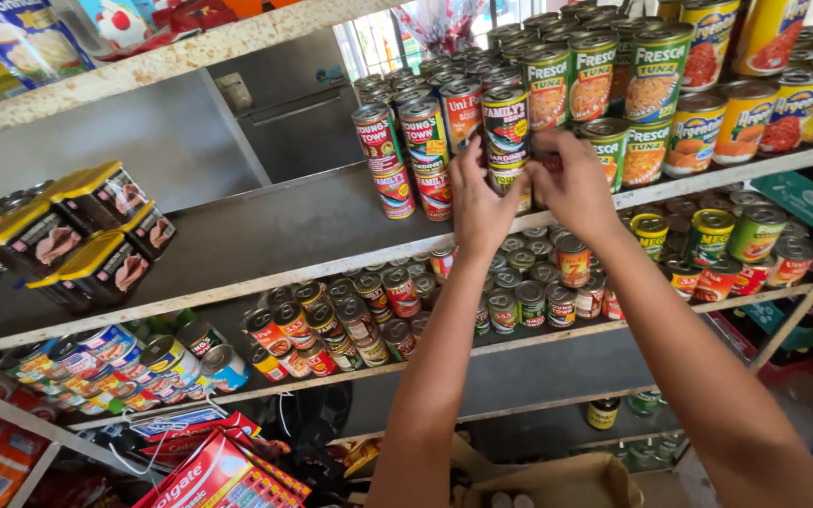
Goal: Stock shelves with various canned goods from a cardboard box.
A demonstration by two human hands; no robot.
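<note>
Both my hands reach up to the upper shelf (265, 235) of canned goods. My left hand (478, 200) and my right hand (571, 183) grip a stack of two dark-labelled cans (505, 127) from either side, the lower can mostly hidden by my fingers. To the left of it stand stacked red-labelled cans (405, 155). Green-labelled cans (628, 89) stand stacked to the right, behind my right hand.
Yellow-lidded rectangular tins (91, 235) sit at the shelf's left. The shelf below holds many small cans (369, 315), some lying on their sides (143, 362). Red toothpaste boxes (223, 475) and an open cardboard box (557, 482) lie at the bottom. Yellow-labelled cans (764, 113) fill the right.
</note>
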